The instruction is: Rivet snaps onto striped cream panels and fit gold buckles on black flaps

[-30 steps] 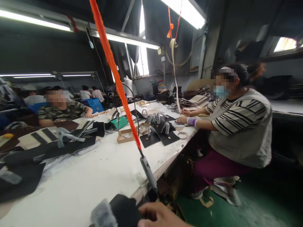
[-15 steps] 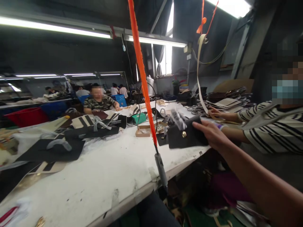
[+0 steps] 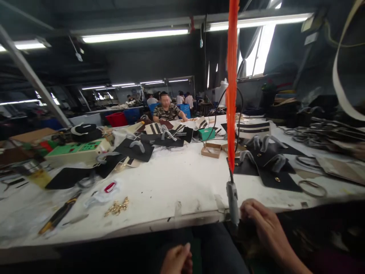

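Observation:
My right hand (image 3: 264, 225) hangs at the front edge of the white table (image 3: 176, 179), fingers curled downward into the dark below. It sits just right of a grey tool (image 3: 232, 198) that hangs on an orange cord (image 3: 232, 87). My left hand (image 3: 177, 261) is low over my lap, fingers curled in, with nothing visible in it. Beyond my right hand lie black bag flaps (image 3: 273, 169) with gold clasps and wrapped handles.
Gold hardware (image 3: 116, 207) and a yellow-black tool (image 3: 57, 217) lie front left. A green-topped device (image 3: 76, 150), a small cardboard box (image 3: 211, 150), a green box (image 3: 207, 133) and metal rings (image 3: 312, 187) are on the table. A person in a camouflage shirt (image 3: 167, 112) sits at the far end.
My view has swung left. My right hand, which was reaching out with a black bag piece, has let go of it and come back to the table's front edge. The left hand has come into view.

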Motion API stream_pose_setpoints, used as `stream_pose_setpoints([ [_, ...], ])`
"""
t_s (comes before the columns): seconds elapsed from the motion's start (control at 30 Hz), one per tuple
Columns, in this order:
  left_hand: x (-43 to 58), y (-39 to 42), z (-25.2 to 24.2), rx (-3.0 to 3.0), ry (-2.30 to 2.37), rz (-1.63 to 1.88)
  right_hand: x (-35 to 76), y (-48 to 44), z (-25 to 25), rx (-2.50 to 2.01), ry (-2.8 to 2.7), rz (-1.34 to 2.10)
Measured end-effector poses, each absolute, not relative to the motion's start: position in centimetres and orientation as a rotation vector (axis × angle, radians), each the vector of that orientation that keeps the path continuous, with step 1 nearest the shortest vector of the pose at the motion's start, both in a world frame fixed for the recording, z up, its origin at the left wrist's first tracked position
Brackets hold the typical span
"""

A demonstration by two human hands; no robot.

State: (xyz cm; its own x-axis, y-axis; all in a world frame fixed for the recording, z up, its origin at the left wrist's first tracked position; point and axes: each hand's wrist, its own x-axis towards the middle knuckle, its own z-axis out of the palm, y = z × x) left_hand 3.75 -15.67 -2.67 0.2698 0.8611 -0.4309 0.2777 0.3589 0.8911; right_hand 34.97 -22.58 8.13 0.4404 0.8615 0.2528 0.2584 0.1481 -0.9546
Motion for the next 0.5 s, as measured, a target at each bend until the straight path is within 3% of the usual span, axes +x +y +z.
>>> stream_pose_setpoints([
  [0.2,5.4,-14.4,0.1,1.491,1.137,0.645,28.6,-20.2,9.6,-1.376,-1.337,0.815],
  [0.37,3.0,-9.5,4.1,1.743,1.123,0.829,24.4,-13.7,12.7,-1.293,-1.410,0.843],
  [0.5,0.5,-4.6,4.4,1.845,1.254,0.940,19.3,-6.7,13.3,-1.142,-1.442,0.971],
])
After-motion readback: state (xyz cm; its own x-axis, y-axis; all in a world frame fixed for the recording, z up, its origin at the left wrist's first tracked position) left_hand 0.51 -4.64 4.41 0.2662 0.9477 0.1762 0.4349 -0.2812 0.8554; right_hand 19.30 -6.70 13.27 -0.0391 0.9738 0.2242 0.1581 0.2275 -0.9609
